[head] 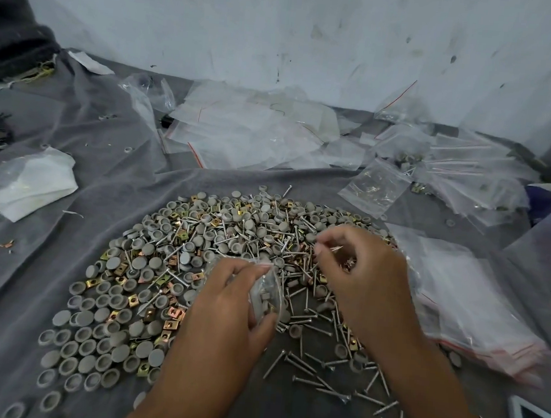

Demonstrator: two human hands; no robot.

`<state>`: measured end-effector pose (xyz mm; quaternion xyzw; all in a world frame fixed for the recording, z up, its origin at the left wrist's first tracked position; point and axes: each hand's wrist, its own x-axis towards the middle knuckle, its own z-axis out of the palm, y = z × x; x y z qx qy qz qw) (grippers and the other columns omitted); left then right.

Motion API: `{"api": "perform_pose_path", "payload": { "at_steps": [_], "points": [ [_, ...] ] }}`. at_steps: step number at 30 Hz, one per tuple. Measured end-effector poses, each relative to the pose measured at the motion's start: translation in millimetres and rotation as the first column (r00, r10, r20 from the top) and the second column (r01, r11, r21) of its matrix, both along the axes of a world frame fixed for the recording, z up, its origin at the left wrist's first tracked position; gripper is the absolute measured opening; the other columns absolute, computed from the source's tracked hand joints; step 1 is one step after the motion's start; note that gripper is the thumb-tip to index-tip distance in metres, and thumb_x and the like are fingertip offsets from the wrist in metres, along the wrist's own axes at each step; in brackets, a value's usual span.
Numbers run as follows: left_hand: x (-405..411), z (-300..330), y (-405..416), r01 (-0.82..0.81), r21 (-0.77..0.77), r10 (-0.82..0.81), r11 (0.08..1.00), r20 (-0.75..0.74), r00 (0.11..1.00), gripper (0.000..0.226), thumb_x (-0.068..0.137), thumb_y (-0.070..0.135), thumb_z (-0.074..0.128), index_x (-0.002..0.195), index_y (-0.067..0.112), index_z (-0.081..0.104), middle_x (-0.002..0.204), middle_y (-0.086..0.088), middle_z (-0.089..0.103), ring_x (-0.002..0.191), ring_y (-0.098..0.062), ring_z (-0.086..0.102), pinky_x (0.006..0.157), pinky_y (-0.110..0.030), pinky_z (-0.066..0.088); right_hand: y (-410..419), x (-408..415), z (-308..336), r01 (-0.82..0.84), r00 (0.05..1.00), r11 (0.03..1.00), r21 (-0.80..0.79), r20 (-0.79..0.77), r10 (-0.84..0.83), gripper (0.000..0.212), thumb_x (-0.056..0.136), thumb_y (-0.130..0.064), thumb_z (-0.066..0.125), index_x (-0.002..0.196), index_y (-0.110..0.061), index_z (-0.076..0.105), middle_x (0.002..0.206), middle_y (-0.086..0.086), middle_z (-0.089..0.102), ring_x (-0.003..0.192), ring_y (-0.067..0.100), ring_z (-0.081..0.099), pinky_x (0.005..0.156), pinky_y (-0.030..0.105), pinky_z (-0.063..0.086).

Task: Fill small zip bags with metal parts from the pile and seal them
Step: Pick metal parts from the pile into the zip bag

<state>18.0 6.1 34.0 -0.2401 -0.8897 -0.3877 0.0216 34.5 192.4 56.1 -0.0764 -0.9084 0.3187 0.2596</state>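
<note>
Nearest, loose silver screws (305, 363) lie scattered on the grey cloth-covered worktop (111, 179) between the two forearms. Just above them the left hand (227, 300) grips a small clear zip bag (266, 294), fingers curled round its body, with its mouth turned up toward the other hand; grey pieces already sit inside. The film looks thin, limp and slippery, so I judge it best held high near the zip strip, where a pinch keeps the mouth open, while the metal contents make the bottom sag. The right hand (358, 274) hovers close beside it, wrist bent down, fingers curled and pinching a few thin screws at the fingertips, with more small parts cupped in the palm. Both hands work over the broad pile of grey round caps, brass square clips and screws (198, 252); these parts are small, hard and apt to slide. To the right lies a stack of empty red-lined zip bags (477, 307). Farther back, filled bags (452, 170) and loose plastic (257, 131) lie against the white wall (314, 30).
</note>
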Motion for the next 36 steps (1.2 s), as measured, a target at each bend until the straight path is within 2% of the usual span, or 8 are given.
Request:
{"api": "perform_pose_path", "payload": {
  "at_steps": [4, 6, 11, 18, 24, 30, 33, 36],
  "points": [
    [0.8, 1.6, -0.9, 0.001, 0.012, -0.001, 1.0, 0.008, 1.0, 0.056, 0.07, 0.015, 0.087, 0.123, 0.02, 0.067, 0.11, 0.014, 0.05, 0.076, 0.002, 0.057, 0.076, 0.004, 0.033, 34.3, -51.6, -18.3, 0.086, 0.938, 0.992, 0.093, 0.327, -0.112, 0.014, 0.094, -0.035, 0.068, 0.103, -0.025, 0.07, 0.102, -0.007, 0.066, 0.092, 0.009, 0.06, 0.08, 0.029, 0.049],
    [-0.2, 1.6, -1.5, 0.001, 0.021, -0.001, 1.0, 0.002, 1.0, 0.057, 0.071, 0.016, 0.087, 0.123, 0.022, 0.066, 0.11, 0.015, 0.049, 0.077, 0.004, 0.057, 0.078, 0.004, 0.033, 33.6, -67.1, -29.7, 0.073, 0.91, 0.98, 0.185, 0.389, -0.142, 0.019, 0.093, -0.039, 0.068, 0.103, -0.024, 0.069, 0.102, -0.004, 0.064, 0.092, 0.014, 0.059, 0.08, 0.032, 0.049],
    [-0.9, 1.1, -2.0, 0.0, 0.026, 0.0, 1.0, 0.007, 1.0, 0.057, 0.074, 0.019, 0.084, 0.126, 0.027, 0.064, 0.11, 0.019, 0.045, 0.076, 0.006, 0.056, 0.074, 0.001, 0.036, 25.9, -80.6, -37.3, 0.094, 0.903, 0.963, 0.254, 0.386, -0.19, 0.012, 0.093, -0.031, 0.07, 0.102, -0.025, 0.065, 0.103, -0.001, 0.062, 0.09, 0.015, 0.055, 0.074, 0.029, 0.039],
    [-0.7, 1.2, -3.3, -0.007, 0.023, 0.006, 1.0, 0.015, 1.0, 0.056, 0.078, 0.024, 0.08, 0.13, 0.031, 0.06, 0.114, 0.021, 0.043, 0.081, 0.007, 0.055, 0.073, -0.001, 0.037, 27.2, -74.3, -36.1, 0.1, 0.917, 0.98, 0.173, 0.367, -0.158, 0.01, 0.094, -0.022, 0.069, 0.103, -0.02, 0.066, 0.096, -0.002, 0.067, 0.092, 0.017, 0.062, 0.08, 0.033, 0.053],
    [0.4, 2.4, -3.2, -0.001, 0.028, 0.001, 1.0, 0.016, 1.0, 0.056, 0.08, 0.025, 0.079, 0.131, 0.032, 0.058, 0.115, 0.022, 0.041, 0.078, 0.004, 0.056, 0.074, -0.008, 0.042, 34.5, -61.1, -21.5, 0.076, 0.953, 0.997, -0.034, 0.296, -0.062, 0.007, 0.095, -0.023, 0.068, 0.101, -0.026, 0.068, 0.091, -0.012, 0.067, 0.08, -0.002, 0.06, 0.064, 0.014, 0.04],
    [1.7, 1.5, -4.6, -0.01, 0.026, 0.01, 1.0, -0.001, 1.0, 0.057, 0.079, 0.022, 0.081, 0.131, 0.029, 0.059, 0.111, 0.023, 0.041, 0.079, 0.002, 0.057, 0.072, -0.005, 0.04, 39.4, -32.4, -2.9, 0.087, 0.99, 0.963, -0.255, 0.128, -0.056, 0.007, 0.09, -0.026, 0.073, 0.091, -0.033, 0.069, 0.084, -0.019, 0.071, 0.082, -0.011, 0.063, 0.067, 0.008, 0.046],
    [4.2, 1.5, -3.8, -0.005, 0.024, 0.005, 1.0, -0.002, 1.0, 0.056, 0.078, 0.022, 0.082, 0.13, 0.027, 0.06, 0.11, 0.023, 0.041, 0.076, 0.002, 0.057, 0.073, -0.009, 0.043, 37.6, -23.2, -2.4, 0.128, 0.987, 0.951, -0.281, 0.126, -0.095, 0.007, 0.092, -0.024, 0.073, 0.094, -0.03, 0.07, 0.089, -0.014, 0.072, 0.083, -0.008, 0.064, 0.079, 0.016, 0.052],
    [3.3, 1.6, -3.3, -0.01, 0.039, 0.01, 0.999, -0.006, 1.0, 0.055, 0.077, 0.021, 0.083, 0.127, 0.025, 0.062, 0.11, 0.022, 0.043, 0.072, 0.003, 0.057, 0.072, -0.008, 0.043, 22.9, -4.4, 6.0, 0.026, 0.999, 0.917, -0.399, 0.047, -0.007, 0.008, 0.088, -0.027, 0.076, 0.094, -0.031, 0.071, 0.089, -0.01, 0.074, 0.083, 0.002, 0.07, 0.077, 0.019, 0.055]
  ]
}}
